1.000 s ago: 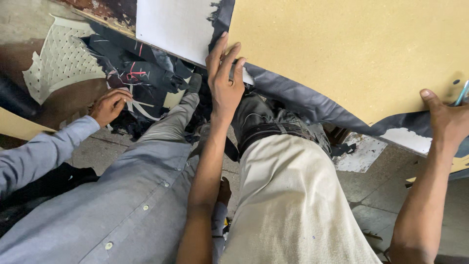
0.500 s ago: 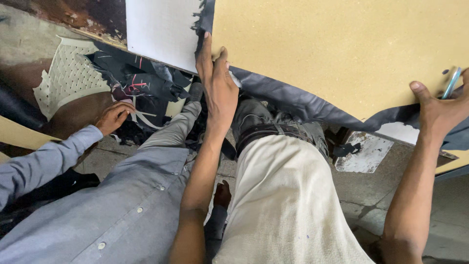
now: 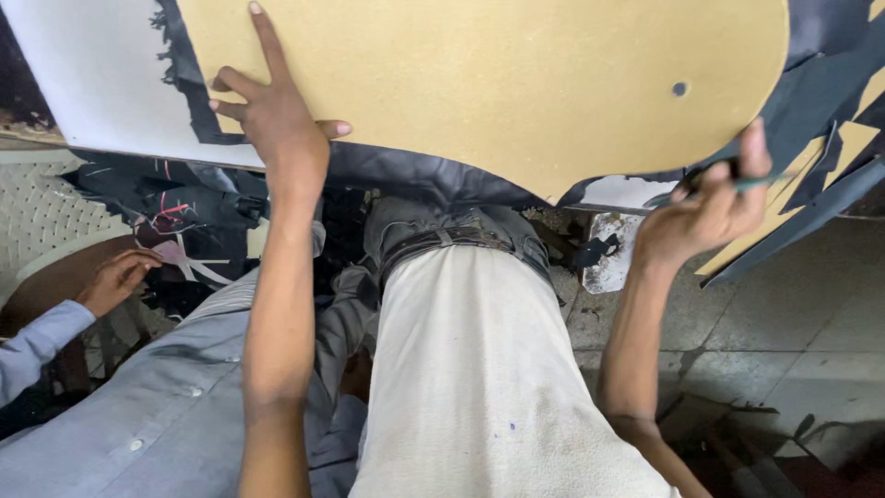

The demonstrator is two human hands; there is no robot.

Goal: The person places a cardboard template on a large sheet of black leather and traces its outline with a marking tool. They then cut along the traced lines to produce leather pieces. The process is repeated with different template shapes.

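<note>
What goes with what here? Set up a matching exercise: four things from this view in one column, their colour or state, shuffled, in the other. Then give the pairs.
Things:
1. left hand
2. right hand
3. tan board
4. co-worker's hand

States:
A. curved lower edge, small round hole near its right side
B. gripping a thin green tool at the board's right edge
C. spread flat on the board, fingers apart
D. low at the left, among dark scraps

Pairs: 1-C, 2-B, 3-A, 4-D

The tan board [image 3: 516,83] ran off the frame's top edge. The right hand [image 3: 710,207] hid most of a thin green tool [image 3: 765,182]; its kind stayed unclear.
</note>
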